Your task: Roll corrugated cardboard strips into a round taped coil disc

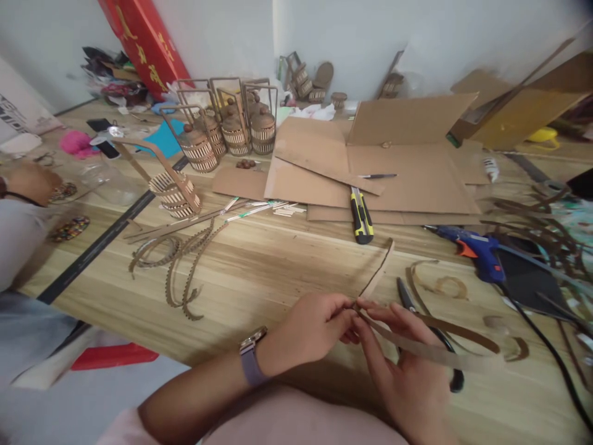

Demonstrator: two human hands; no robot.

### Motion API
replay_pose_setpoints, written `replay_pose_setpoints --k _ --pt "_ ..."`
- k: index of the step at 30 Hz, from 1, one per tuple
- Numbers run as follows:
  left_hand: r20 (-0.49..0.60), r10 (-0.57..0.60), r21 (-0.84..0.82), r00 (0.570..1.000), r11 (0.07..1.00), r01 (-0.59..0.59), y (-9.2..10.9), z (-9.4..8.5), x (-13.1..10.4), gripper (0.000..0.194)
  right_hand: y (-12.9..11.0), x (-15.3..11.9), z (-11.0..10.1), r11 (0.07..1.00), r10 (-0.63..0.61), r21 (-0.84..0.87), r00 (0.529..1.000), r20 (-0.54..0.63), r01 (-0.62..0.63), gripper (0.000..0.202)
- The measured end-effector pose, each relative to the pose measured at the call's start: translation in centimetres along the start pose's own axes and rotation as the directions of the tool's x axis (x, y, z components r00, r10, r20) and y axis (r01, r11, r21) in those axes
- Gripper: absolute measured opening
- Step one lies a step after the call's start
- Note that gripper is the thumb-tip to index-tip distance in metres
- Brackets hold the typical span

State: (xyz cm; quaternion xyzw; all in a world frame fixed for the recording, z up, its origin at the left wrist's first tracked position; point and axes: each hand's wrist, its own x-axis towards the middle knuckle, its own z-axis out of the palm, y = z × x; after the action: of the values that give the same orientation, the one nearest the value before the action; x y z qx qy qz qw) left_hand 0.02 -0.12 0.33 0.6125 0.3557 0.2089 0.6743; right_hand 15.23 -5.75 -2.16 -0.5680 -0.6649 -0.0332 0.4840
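My left hand [310, 327], a watch on its wrist, is closed with thumb and fingers pinching a thin brown strip [378, 277]. Fingertips of my right hand [412, 371] press on the same strip just beside it. One end of the strip slants up and away; a longer length trails right across my right hand, blurred. A pair of black scissors [406, 294] lies partly hidden beneath my right hand. Curled brown strips [445, 285] rest to the right. Farther left lie notched, coiled strips [178, 262] and a striped basket with a tall handle [173, 193].
A yellow-black utility knife [361, 216] touches the cardboard sheets [315, 161]. At right lies a blue glue gun [479, 250] with a black cord. Several lidded, handled baskets [236, 130] stand at the back. Another person's hand [32, 182] works at far left beside a black metal ruler [97, 244].
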Motion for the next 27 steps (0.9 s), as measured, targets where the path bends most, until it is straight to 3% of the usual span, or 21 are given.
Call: replay_pose_setpoints --k 12,22,27 --pt "-0.017 0.045 -0.077 0.999 0.996 -0.046 0.6 0.1 -0.6 0.029 -0.5 0.4 -0.7 0.994 -0.103 -0.038 0.994 -0.028 0.102 0.025" --pt "0.004 0.042 -0.193 0.999 0.98 -0.04 0.0 0.2 -0.6 0.037 -0.7 1.1 -1.2 0.998 0.061 0.014 0.995 -0.076 -0.06 0.015" --pt "0.012 -0.007 -0.169 1.0 0.986 0.009 0.0 0.0 -0.4 0.036 -0.3 1.1 -1.2 0.993 0.105 0.053 0.993 -0.062 -0.101 0.018"
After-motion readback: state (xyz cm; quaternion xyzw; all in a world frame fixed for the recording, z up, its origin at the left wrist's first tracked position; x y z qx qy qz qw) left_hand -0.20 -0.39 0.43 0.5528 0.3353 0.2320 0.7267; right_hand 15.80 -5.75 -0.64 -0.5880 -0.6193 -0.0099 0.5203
